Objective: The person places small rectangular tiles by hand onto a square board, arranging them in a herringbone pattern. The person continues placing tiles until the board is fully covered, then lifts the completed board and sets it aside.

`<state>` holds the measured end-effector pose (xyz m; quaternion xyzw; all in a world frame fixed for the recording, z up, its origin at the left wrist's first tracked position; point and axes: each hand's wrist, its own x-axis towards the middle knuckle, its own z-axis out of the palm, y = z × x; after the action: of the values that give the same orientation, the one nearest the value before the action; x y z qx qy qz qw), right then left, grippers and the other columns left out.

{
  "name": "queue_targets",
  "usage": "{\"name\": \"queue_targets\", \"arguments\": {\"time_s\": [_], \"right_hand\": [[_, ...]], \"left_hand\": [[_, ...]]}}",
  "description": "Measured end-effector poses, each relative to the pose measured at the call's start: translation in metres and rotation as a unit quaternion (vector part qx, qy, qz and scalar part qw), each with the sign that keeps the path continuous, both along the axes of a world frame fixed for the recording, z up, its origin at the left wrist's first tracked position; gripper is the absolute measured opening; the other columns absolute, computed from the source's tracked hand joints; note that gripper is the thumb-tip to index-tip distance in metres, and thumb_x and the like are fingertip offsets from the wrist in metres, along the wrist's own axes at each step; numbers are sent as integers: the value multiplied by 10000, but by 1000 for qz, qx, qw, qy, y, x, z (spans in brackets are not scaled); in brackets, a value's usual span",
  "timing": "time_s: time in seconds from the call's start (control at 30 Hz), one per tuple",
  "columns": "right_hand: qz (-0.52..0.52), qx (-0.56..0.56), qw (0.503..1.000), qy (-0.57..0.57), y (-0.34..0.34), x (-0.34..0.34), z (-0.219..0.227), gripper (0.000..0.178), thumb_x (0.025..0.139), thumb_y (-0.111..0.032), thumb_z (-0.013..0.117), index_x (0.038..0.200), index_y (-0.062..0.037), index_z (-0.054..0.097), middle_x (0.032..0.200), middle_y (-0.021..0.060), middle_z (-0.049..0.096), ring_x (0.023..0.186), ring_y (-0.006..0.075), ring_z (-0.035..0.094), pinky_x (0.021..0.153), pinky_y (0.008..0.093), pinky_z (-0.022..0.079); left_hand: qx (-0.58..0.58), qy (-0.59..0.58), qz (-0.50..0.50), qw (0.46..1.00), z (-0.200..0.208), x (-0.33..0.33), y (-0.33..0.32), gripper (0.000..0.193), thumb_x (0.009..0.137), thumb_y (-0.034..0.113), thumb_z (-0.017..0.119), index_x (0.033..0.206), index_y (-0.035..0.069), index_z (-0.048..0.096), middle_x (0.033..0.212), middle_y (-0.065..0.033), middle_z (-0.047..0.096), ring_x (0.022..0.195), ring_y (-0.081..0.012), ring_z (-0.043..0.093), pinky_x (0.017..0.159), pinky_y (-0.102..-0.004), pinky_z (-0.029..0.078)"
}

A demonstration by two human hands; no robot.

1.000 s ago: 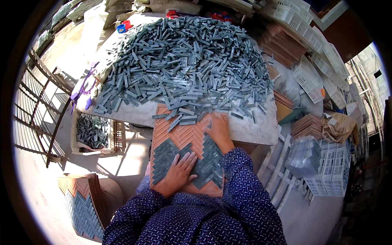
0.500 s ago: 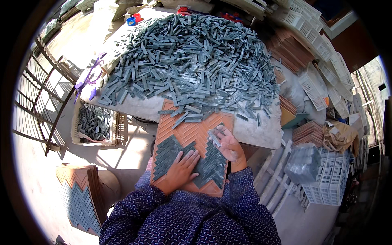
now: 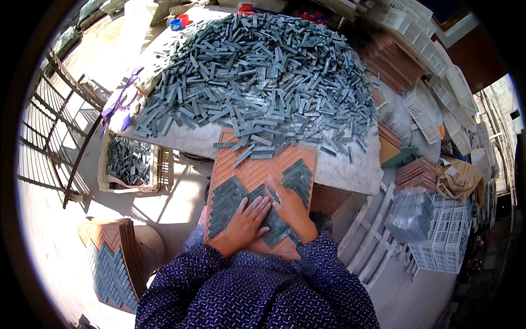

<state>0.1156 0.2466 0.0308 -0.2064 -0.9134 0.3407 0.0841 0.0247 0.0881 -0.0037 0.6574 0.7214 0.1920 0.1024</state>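
Note:
An orange tray with moulded herringbone grooves leans from my lap onto the table's edge. Dark green-grey stone strips fill part of its grooves in a zigzag pattern. My left hand lies flat on the laid strips, fingers stretched out and holding nothing. Just right of it, my right hand pinches a single stone strip low over the grooves; its fingertips partly cover the strip. Several loose strips rest across the tray's top end.
A large heap of stone strips covers the table. At left stand a crate of strips and a stack of filled trays. Pallet slats, white crates and more orange trays are at right.
My right hand has moved down and left with the strip, from above the laid pattern to the grooves beside my left fingertips. My left hand stays flat on the tray.

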Motion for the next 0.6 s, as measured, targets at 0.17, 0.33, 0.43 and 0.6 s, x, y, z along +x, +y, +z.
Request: {"name": "queue_targets", "arguments": {"time_s": [0.17, 0.33, 0.43, 0.6], "right_hand": [[-34, -1, 998, -43, -9, 5, 0, 569, 708, 14, 669, 1244, -65, 494, 1048, 190, 600, 911, 356, 598, 771, 401, 484], [-31, -59, 998, -11, 6, 11, -6, 413, 722, 9, 657, 1125, -44, 581, 995, 169, 611, 879, 340, 601, 751, 384, 488], [5, -35, 999, 5, 8, 14, -4, 342, 738, 7, 632, 1076, -35, 598, 972, 169, 612, 892, 347, 591, 759, 393, 482], [13, 48, 998, 50, 4, 14, -15, 239, 766, -8, 584, 1004, -22, 596, 914, 167, 596, 886, 358, 569, 758, 413, 467]], "left_hand": [[-8, 7, -4, 1000, -3, 0, -1, 721, 820, 408, 584, 1392, 41, 343, 1468, -85, 322, 1364, -242, 282, 1116, -482, 174], [10, -38, 1, 999, -5, -1, -1, 709, 796, 324, 632, 1376, 25, 357, 1450, -112, 342, 1351, -266, 305, 1108, -486, 200], [29, -77, 14, 997, -11, -4, -3, 679, 782, 236, 650, 1355, 5, 371, 1426, -144, 365, 1332, -293, 332, 1098, -477, 237], [63, -121, 31, 990, -8, -6, -4, 631, 743, 132, 679, 1309, 6, 432, 1381, -165, 422, 1297, -318, 384, 1088, -471, 268]]}}
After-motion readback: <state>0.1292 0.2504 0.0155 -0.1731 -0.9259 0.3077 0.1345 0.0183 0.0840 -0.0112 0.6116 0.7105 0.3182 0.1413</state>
